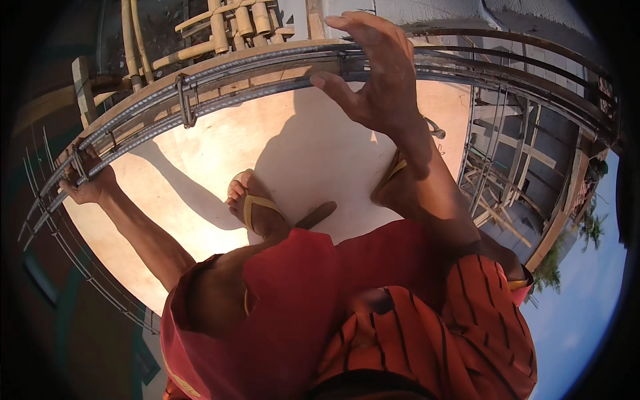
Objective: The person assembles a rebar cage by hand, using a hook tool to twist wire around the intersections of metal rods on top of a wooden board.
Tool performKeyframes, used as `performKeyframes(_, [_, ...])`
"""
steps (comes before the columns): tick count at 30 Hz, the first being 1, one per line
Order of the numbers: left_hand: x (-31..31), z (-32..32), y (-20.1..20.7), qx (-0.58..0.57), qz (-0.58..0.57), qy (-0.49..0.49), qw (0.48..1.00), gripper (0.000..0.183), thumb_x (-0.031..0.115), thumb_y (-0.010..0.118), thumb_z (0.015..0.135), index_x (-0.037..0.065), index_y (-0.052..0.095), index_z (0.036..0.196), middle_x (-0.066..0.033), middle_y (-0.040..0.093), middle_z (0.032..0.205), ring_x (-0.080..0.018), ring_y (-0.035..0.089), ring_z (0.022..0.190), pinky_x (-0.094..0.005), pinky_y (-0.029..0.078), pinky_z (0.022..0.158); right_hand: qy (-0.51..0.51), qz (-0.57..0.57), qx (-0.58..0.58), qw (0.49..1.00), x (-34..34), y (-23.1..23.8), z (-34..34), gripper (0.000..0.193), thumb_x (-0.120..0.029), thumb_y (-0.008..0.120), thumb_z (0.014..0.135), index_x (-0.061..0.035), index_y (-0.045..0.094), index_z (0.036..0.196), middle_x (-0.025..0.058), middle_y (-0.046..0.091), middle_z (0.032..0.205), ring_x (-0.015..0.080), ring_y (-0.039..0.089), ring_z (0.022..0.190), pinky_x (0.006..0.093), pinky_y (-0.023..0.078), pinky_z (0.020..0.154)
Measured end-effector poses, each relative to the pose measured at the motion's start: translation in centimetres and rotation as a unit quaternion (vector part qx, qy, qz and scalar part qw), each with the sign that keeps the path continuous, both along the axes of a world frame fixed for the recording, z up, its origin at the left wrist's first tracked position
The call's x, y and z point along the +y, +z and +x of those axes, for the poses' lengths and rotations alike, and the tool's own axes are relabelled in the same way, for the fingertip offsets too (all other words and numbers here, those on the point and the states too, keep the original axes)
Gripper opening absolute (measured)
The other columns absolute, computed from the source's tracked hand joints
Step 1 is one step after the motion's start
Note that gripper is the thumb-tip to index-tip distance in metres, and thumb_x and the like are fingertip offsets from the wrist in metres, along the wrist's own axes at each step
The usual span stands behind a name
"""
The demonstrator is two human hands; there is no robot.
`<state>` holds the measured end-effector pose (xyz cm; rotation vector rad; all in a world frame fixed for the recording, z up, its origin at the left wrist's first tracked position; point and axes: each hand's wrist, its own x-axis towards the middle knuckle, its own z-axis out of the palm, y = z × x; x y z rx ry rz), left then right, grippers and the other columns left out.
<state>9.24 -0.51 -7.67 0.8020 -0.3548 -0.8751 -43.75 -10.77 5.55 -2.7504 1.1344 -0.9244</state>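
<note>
A long cage of ribbed steel rebar (243, 70) with rectangular stirrups (185, 101) crosses in front of me, bowed by the lens. At its far left end my left hand (93, 181) is closed round the bars beside a stirrup. Over the middle of the cage my right hand (383, 83) is raised, thumb and fingers apart, with nothing in it. Whether it touches the bars cannot be told. A small, dark-tipped metal piece (437, 129) shows beside my right wrist, its kind unclear.
My sandalled feet stand on a pale plywood sheet (313, 173). Beyond the cage are bamboo poles (220, 30) and a grey surface. Thin rods (93, 283) run along the left edge. Timber framing (527, 150) and loose sticks lie lower at the right.
</note>
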Motion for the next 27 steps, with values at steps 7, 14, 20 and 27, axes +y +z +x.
performKeyframes(7, [-1.2, -0.2, 1.4, 0.012, -0.047, -0.034, 0.998, 0.056, 0.045, 0.04, 0.083, -0.003, 0.064, 0.1, -0.0183, 0.065, 0.094, -0.0318, 0.062, 0.09, -0.0365, 0.051, 0.069, -0.129, 0.128, 0.172, 0.968, 0.7, -3.9, 1.1, 0.052, -0.047, 0.078, 0.067, -0.0138, 0.062, 0.104, 0.0027, 0.06, 0.088, 0.0214, 0.057, 0.087, 0.0363, 0.038, 0.083])
performKeyframes(14, [-0.8, -1.5, 1.3, 0.035, -0.022, -0.014, 0.999, 0.046, 0.038, 0.041, 0.082, -0.002, 0.063, 0.092, -0.0159, 0.064, 0.087, -0.0279, 0.061, 0.08, -0.038, 0.048, 0.069, -0.148, 0.128, 0.196, 0.961, 1.5, -5.2, 1.5, 0.028, -0.031, 0.075, 0.071, -0.0119, 0.061, 0.087, -0.0006, 0.057, 0.075, 0.0207, 0.055, 0.073, 0.0351, 0.038, 0.071])
performKeyframes(20, [-0.4, -1.0, 1.4, -0.026, 0.014, 0.078, 0.996, 0.039, 0.029, 0.043, 0.079, 0.0, 0.065, 0.095, -0.0141, 0.065, 0.091, -0.0273, 0.061, 0.087, -0.0385, 0.048, 0.077, -0.155, 0.045, 0.127, 0.979, 0.7, -6.1, 2.0, 0.02, -0.017, 0.068, 0.063, -0.0138, 0.061, 0.082, 0.0001, 0.052, 0.07, 0.0193, 0.052, 0.073, 0.0344, 0.036, 0.071])
performKeyframes(27, [-1.6, -2.6, 1.6, -0.02, 0.027, 0.006, 0.999, 0.042, 0.026, 0.047, 0.078, 0.0, 0.064, 0.106, -0.0142, 0.065, 0.107, -0.0281, 0.06, 0.102, -0.0409, 0.042, 0.096, -0.159, 0.126, 0.168, 0.965, 0.7, -4.7, 1.0, 0.036, -0.019, 0.071, 0.065, -0.0113, 0.06, 0.098, 0.0047, 0.059, 0.09, 0.0217, 0.055, 0.087, 0.0365, 0.039, 0.083])
